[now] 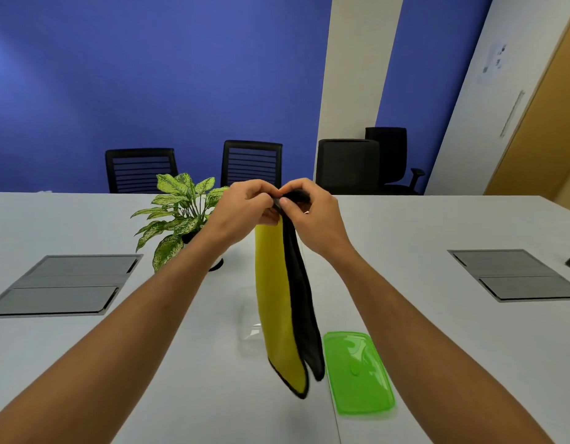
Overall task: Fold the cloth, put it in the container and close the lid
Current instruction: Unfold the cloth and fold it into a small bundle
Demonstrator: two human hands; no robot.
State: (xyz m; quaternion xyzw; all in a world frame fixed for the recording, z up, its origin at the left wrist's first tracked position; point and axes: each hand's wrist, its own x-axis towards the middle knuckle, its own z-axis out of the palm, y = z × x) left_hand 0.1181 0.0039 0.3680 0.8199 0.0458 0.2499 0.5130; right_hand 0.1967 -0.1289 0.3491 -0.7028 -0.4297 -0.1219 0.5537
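A cloth (285,302), yellow on one side and black on the other, hangs doubled over in the air above the table. My left hand (245,208) and my right hand (306,213) pinch its top edge together, fingertips touching. Behind the hanging cloth a clear plastic container (250,318) stands on the table, partly hidden by it. To the right of the cloth's lower end the green lid (360,371) lies flat on the table, apart from the container.
A potted plant (178,213) stands behind my left forearm. Grey cable hatches sit in the table at left (66,283) and right (511,274). Black chairs (251,163) line the far edge before a blue wall.
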